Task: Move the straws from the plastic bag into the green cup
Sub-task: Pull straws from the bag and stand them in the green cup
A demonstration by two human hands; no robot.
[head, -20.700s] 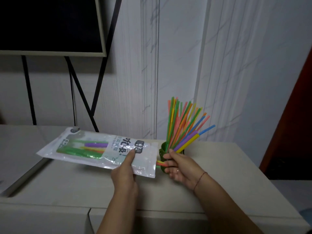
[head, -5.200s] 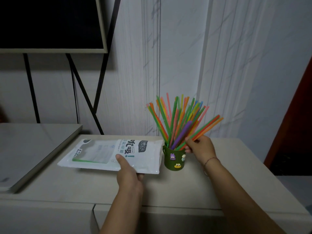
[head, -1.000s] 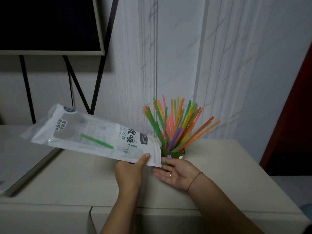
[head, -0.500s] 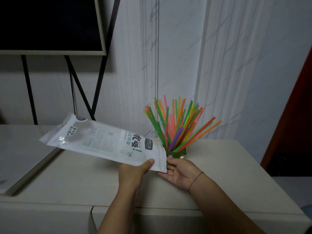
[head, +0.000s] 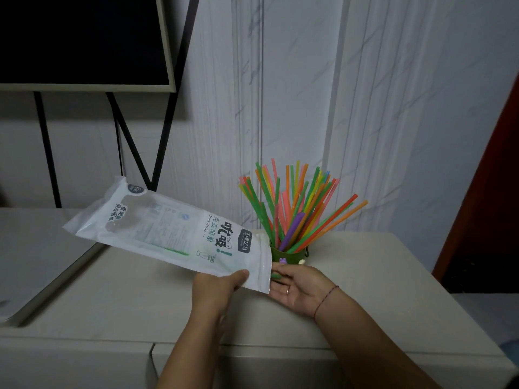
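My left hand grips the lower edge of the white plastic bag, held tilted with its open end down to the right. One green straw lies inside the bag, and its tip pokes out of the mouth onto the fingers of my right hand. That hand lies palm up and open just under the bag's mouth. Right behind it stands the green cup, partly hidden by the bag, with several coloured straws fanned out of it.
Everything rests on a beige cabinet top against a white panelled wall. A flat grey slab lies at the left. A dark framed screen on black legs stands behind. A dark red door is at the right edge.
The bag's far end has tipped up more steeply. The green straw has slid down inside the bag and its tip now reaches my right hand's fingers.
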